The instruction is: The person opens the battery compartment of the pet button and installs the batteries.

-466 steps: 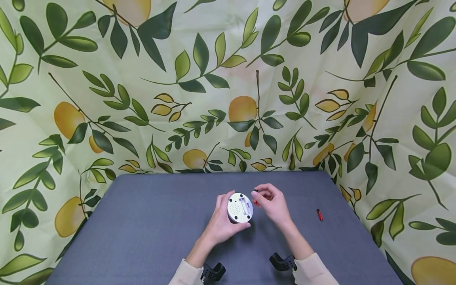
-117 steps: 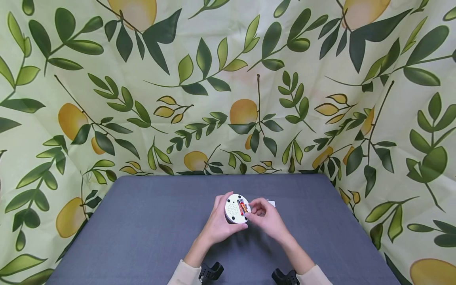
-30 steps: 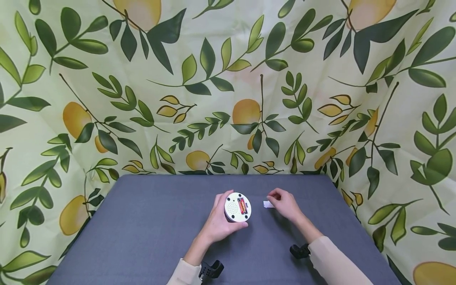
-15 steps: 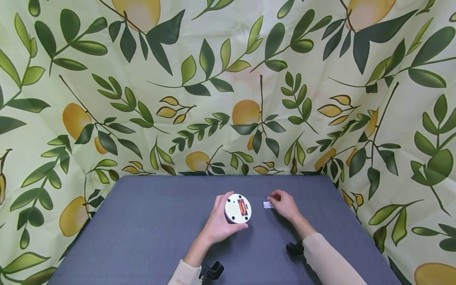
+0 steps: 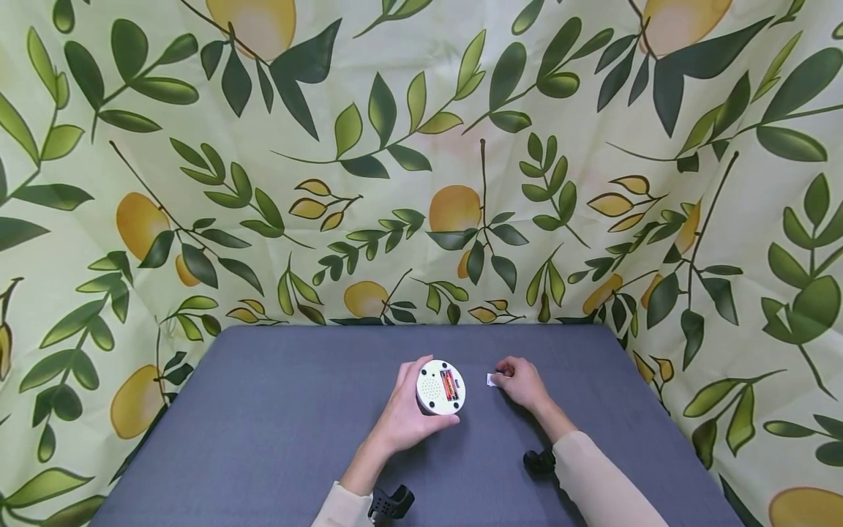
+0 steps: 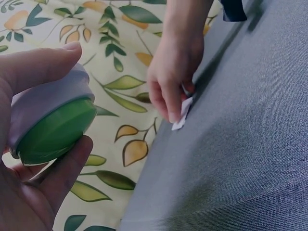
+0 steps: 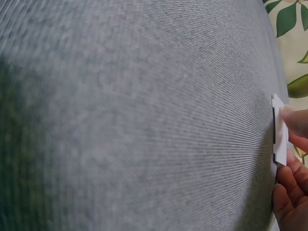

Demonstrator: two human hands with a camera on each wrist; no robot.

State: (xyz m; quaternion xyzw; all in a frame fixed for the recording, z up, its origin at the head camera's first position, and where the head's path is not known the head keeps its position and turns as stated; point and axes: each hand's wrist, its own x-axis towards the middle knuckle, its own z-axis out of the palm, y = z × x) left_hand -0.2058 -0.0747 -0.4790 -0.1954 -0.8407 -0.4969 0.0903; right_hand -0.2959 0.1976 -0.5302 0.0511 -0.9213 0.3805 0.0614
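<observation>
My left hand (image 5: 410, 413) grips a round white device (image 5: 431, 391) by its sides, base towards the head camera. Its battery compartment is uncovered, with red batteries (image 5: 450, 385) lying in it; black feet and speaker holes show around. The left wrist view reveals a green translucent part (image 6: 57, 130) on the device's other side. To the right, my right hand (image 5: 525, 383) pinches a small white battery cover (image 5: 490, 380) at the table surface. In the right wrist view the thumb lies on the cover (image 7: 280, 134), whose edge has small tabs; the other fingers curl beside it.
A grey-blue cloth-covered table (image 5: 276, 424) spreads under both hands. Behind it and at the sides hangs a fabric backdrop (image 5: 395, 249) printed with leaves and fruit. Black wrist mounts (image 5: 391, 503) are worn at both sleeves.
Earlier the compartment was bare and one battery lay on the right of the table; now batteries sit inside. My right hand has left the device and closed its fingers on the battery cover.
</observation>
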